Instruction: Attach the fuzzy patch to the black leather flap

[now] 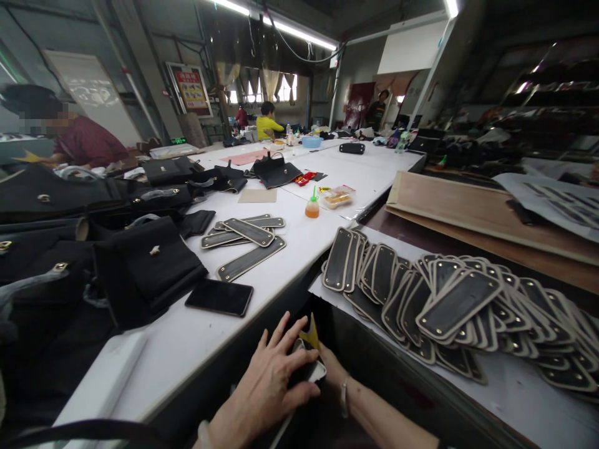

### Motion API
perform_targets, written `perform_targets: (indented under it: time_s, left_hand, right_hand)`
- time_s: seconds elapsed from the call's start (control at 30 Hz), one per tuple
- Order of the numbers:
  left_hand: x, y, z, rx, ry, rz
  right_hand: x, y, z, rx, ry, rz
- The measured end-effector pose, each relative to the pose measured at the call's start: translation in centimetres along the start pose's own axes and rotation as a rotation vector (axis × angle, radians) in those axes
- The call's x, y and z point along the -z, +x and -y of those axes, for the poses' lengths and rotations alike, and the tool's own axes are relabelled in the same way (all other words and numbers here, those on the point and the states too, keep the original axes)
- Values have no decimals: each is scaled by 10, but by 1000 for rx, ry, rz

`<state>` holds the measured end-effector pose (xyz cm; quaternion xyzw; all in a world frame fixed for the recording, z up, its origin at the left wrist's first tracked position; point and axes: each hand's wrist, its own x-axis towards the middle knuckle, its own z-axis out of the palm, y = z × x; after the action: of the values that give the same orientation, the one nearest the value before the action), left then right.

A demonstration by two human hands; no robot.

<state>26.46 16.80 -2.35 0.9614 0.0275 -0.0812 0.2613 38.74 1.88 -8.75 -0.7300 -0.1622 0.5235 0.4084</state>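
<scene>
Low in the gap between two tables, my left hand [270,378] lies with fingers spread over a dark leather piece with a pale edge [312,371]. My right hand [330,365] is underneath it, mostly hidden; only the wrist with a bracelet shows. A small yellow tip [311,335] sticks up between the hands. To the right, a big overlapping pile of black rounded panels with cream borders [456,304] covers the right table. More such panels [246,237] lie on the white table to the left.
A black phone [219,297] lies near the white table's front edge. Black handbags [145,265] crowd the left side. An orange glue bottle [312,206] and a plastic box [337,196] stand farther back. Wooden boards [482,212] lie at the right. Other people work at the far tables.
</scene>
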Motion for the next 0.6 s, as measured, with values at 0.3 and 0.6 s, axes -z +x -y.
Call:
perform_targets:
  time_s: [0.3, 0.6]
  left_hand:
    - [0, 2, 0, 1, -50, 14]
    - [-4, -3, 4, -19, -129, -25]
  right_hand:
    - [93, -50, -14, -132, -72, 112]
    - [38, -62, 15, -217, -109, 244]
